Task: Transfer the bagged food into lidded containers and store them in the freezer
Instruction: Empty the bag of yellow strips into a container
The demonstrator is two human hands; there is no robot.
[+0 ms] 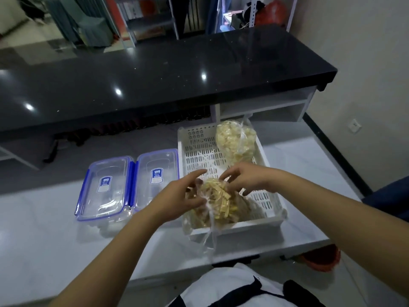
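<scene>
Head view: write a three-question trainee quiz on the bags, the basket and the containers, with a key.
1. True or false: both lidded containers have their lids on.
2. How many bags of food are in the white basket?
A) one B) two C) three
3. Fill in: the near bag is handled by ____ hand(s).

Key:
1. True; both stand closed, side by side, left of the basket.
2. B; the near bag and the far bag at the basket's back.
3. Both; the left hand holds its side with thumb and fingers spread round it, and the right hand grips its top.
</scene>
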